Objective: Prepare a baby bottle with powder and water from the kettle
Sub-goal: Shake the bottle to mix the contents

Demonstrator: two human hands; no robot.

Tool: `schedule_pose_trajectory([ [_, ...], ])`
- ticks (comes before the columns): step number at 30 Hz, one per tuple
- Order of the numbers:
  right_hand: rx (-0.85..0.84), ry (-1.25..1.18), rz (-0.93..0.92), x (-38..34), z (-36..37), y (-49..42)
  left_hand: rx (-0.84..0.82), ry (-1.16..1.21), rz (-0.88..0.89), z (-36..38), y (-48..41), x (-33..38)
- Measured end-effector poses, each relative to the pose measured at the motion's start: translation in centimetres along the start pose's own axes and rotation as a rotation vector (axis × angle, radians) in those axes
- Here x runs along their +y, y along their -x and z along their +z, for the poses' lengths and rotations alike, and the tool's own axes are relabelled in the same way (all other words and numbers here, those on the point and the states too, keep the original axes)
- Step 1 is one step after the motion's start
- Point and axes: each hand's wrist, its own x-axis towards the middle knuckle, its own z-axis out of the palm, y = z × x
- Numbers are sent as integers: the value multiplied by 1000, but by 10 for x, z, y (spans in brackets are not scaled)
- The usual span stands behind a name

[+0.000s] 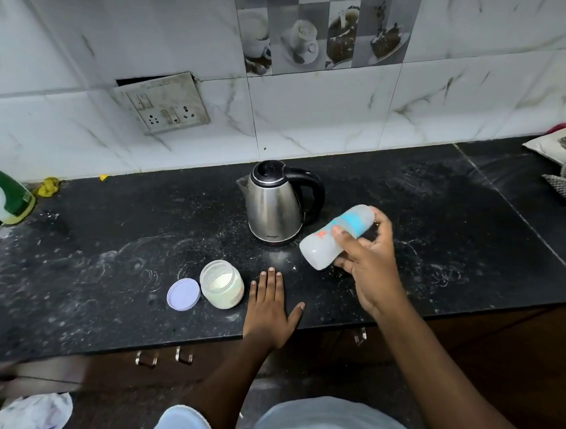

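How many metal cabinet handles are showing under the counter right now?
3. One handle and a second sit side by side below the lilac lid; a third is further right, beside the right forearm. The arms may hide more.

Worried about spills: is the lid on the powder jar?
No, the purple lid lies on the counter left of the open powder jar.

Kettle, jar, lid mid-counter; open counter either side

green container: cut by left edge | kettle lettering: unreadable
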Motion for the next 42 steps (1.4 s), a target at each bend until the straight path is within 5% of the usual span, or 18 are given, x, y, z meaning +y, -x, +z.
schedule_pose_trajectory([
  [3, -192, 130, 38, -1, -2, 0, -3, -3, 5, 1, 0, 0],
  [6, -29, 13, -10, 4, -4, -1, -8, -11, 0, 0, 0, 0],
  [16, -93, 79, 3, 11, 0, 3, -1, 1, 5, 0, 1, 0],
  [19, 43, 2, -14, 11, -2, 1, 4, 5, 1, 0, 1, -1],
  [22, -93, 84, 7, 9, -1, 3, 4, 5, 4, 0, 1, 0],
  [25, 70, 18, -59, 9, -2, 2, -8, 2, 2, 0, 1, -1],
  [28, -57, 95, -52, 9, -1, 3, -9, -2, 0, 0, 1, -1],
  [32, 108, 32, -83, 10, -1, 4, -7, 6, -1, 1, 0, -1],
  [35, -59, 130, -81, 11, -1, 7, 3, 7, 4, 2, 0, -1],
  [42, -87, 273, -186, 7, -7, 7, 3, 9, 8, 1, 2, -1],
])
